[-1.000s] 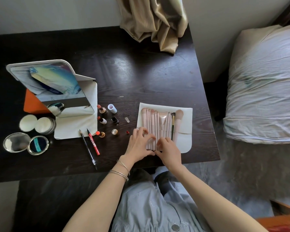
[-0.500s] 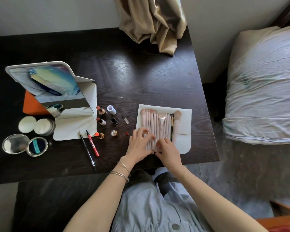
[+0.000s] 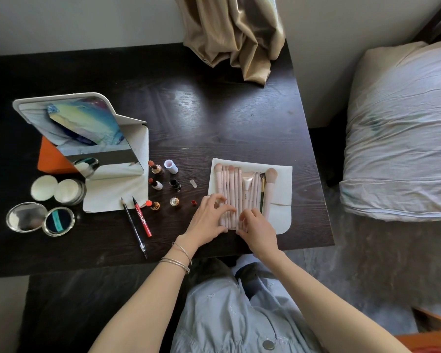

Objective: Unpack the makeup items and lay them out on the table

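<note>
A row of several pink makeup brushes [image 3: 236, 184] lies side by side on an unfolded white brush pouch [image 3: 281, 189] near the dark table's [image 3: 214, 118] front right edge. My left hand [image 3: 209, 217] rests on the left handles, fingers spread and lightly bent, thumb by the handle ends. My right hand [image 3: 259, 229] has its fingers curled over the lower ends of the middle handles and pinches them. A dark-handled brush [image 3: 262, 192] and a big powder brush [image 3: 270, 184] lie to the right, untouched.
Lipsticks [image 3: 155, 167], small caps [image 3: 170, 166], a red liner [image 3: 143, 217] and a black pencil [image 3: 134, 228] lie left of the pouch. A standing mirror [image 3: 82, 133], an open cream jar [image 3: 69, 191] and an open compact [image 3: 40, 219] stand far left. A curtain [image 3: 234, 34] hangs behind; a bed [image 3: 402, 128] is right.
Both hands stay on the brush handles. My left fingers have bent a little more and my right fingers have curled tighter over the handle ends.
</note>
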The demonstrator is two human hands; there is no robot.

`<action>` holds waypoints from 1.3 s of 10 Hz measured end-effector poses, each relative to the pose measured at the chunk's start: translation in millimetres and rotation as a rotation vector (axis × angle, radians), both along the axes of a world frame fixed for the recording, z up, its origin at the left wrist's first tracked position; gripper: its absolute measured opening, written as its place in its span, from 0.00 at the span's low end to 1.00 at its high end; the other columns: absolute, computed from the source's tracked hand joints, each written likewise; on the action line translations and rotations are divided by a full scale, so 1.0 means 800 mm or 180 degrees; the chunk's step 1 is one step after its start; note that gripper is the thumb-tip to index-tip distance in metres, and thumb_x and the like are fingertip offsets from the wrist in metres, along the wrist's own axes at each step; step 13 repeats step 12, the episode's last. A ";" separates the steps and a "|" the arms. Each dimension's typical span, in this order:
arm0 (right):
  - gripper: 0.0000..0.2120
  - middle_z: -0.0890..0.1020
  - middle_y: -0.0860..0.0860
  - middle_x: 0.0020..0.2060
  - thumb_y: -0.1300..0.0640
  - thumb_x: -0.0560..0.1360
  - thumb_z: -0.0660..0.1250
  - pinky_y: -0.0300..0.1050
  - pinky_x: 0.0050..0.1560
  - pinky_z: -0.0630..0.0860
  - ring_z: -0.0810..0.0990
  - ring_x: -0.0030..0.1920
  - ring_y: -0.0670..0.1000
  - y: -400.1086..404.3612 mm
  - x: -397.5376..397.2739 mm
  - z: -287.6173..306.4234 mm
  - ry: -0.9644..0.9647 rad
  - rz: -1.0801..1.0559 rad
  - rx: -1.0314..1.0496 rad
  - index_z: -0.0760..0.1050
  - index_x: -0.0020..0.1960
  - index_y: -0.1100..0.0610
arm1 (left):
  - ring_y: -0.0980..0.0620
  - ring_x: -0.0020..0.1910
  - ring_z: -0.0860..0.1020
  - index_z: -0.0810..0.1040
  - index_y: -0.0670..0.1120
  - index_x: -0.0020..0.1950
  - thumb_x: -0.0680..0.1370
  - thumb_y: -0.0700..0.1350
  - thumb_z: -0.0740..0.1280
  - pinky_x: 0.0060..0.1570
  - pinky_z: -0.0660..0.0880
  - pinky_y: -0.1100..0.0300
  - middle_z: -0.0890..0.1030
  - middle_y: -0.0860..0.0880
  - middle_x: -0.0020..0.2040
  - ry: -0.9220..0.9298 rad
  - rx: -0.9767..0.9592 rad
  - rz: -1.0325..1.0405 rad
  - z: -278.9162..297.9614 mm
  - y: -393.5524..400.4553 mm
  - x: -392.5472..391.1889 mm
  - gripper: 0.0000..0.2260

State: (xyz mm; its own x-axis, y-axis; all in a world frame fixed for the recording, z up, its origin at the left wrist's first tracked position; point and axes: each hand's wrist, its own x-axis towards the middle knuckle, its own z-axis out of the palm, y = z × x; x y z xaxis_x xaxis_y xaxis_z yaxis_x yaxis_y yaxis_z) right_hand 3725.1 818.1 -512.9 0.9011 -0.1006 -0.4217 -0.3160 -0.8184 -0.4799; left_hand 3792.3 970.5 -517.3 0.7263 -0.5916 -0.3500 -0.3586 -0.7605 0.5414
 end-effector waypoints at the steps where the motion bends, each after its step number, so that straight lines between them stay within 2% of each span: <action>1: 0.09 0.73 0.50 0.50 0.54 0.76 0.65 0.39 0.40 0.68 0.71 0.42 0.48 0.003 0.001 -0.001 -0.0077 -0.0057 -0.0083 0.70 0.54 0.55 | 0.50 0.65 0.61 0.72 0.56 0.64 0.70 0.46 0.73 0.64 0.68 0.53 0.63 0.50 0.68 0.0019 -0.0016 0.0007 0.000 0.001 0.000 0.24; 2: 0.08 0.74 0.50 0.49 0.55 0.76 0.65 0.39 0.40 0.68 0.71 0.42 0.48 0.003 0.000 -0.001 -0.0105 -0.0071 -0.0061 0.70 0.53 0.56 | 0.50 0.65 0.61 0.72 0.56 0.64 0.69 0.48 0.74 0.65 0.68 0.53 0.62 0.50 0.68 0.0009 -0.0009 0.0021 0.000 -0.001 -0.001 0.24; 3: 0.09 0.74 0.50 0.49 0.54 0.75 0.66 0.40 0.42 0.72 0.73 0.43 0.48 -0.001 -0.003 0.003 -0.0117 -0.0135 0.0064 0.71 0.53 0.56 | 0.50 0.67 0.61 0.72 0.55 0.63 0.69 0.51 0.74 0.65 0.68 0.52 0.61 0.50 0.68 -0.0066 0.0025 0.0065 -0.001 -0.004 -0.003 0.24; 5: 0.09 0.71 0.45 0.44 0.54 0.73 0.69 0.38 0.41 0.67 0.71 0.43 0.46 -0.029 -0.017 0.001 -0.0186 -0.0320 -0.0022 0.71 0.50 0.54 | 0.51 0.67 0.65 0.73 0.53 0.62 0.70 0.48 0.74 0.59 0.70 0.57 0.62 0.49 0.65 -0.0036 -0.0048 0.0132 -0.001 -0.009 -0.007 0.22; 6: 0.13 0.72 0.47 0.46 0.53 0.71 0.71 0.39 0.43 0.71 0.72 0.46 0.47 -0.033 -0.018 -0.001 -0.0054 -0.0177 -0.0016 0.71 0.51 0.54 | 0.51 0.66 0.66 0.73 0.54 0.61 0.70 0.47 0.74 0.58 0.71 0.58 0.62 0.50 0.65 -0.0016 -0.0050 0.0179 0.000 -0.011 -0.009 0.21; 7: 0.11 0.74 0.49 0.48 0.53 0.73 0.69 0.41 0.46 0.74 0.73 0.46 0.47 -0.031 -0.015 -0.001 -0.0122 -0.0191 -0.0066 0.71 0.52 0.54 | 0.50 0.67 0.65 0.72 0.54 0.61 0.70 0.48 0.74 0.59 0.71 0.58 0.61 0.50 0.66 -0.0016 -0.0005 0.0194 0.001 -0.012 -0.009 0.21; 10: 0.08 0.73 0.46 0.46 0.53 0.74 0.67 0.39 0.44 0.73 0.73 0.44 0.46 -0.034 -0.014 0.003 -0.0159 -0.0270 0.0069 0.71 0.50 0.54 | 0.49 0.69 0.63 0.72 0.54 0.62 0.70 0.50 0.73 0.61 0.70 0.55 0.60 0.49 0.68 0.0008 0.0159 0.0369 0.011 -0.017 -0.016 0.22; 11: 0.07 0.73 0.46 0.45 0.53 0.74 0.67 0.36 0.41 0.69 0.73 0.43 0.46 -0.037 -0.015 0.005 -0.0159 -0.0298 0.0232 0.71 0.49 0.53 | 0.50 0.67 0.65 0.72 0.54 0.62 0.71 0.49 0.73 0.62 0.70 0.56 0.60 0.50 0.68 0.0028 0.0057 0.0643 0.014 -0.018 -0.021 0.22; 12: 0.09 0.72 0.46 0.44 0.55 0.73 0.69 0.31 0.36 0.64 0.72 0.41 0.45 -0.039 -0.008 0.014 -0.0138 -0.0352 0.0494 0.70 0.50 0.53 | 0.50 0.63 0.67 0.72 0.54 0.63 0.70 0.48 0.74 0.60 0.70 0.57 0.62 0.51 0.65 0.0152 -0.0158 0.1225 0.022 -0.019 -0.024 0.23; 13: 0.09 0.72 0.46 0.44 0.55 0.73 0.69 0.31 0.36 0.64 0.72 0.41 0.45 -0.039 -0.008 0.014 -0.0138 -0.0352 0.0494 0.70 0.50 0.53 | 0.50 0.63 0.67 0.72 0.54 0.63 0.70 0.48 0.74 0.60 0.70 0.57 0.62 0.51 0.65 0.0152 -0.0158 0.1225 0.022 -0.019 -0.024 0.23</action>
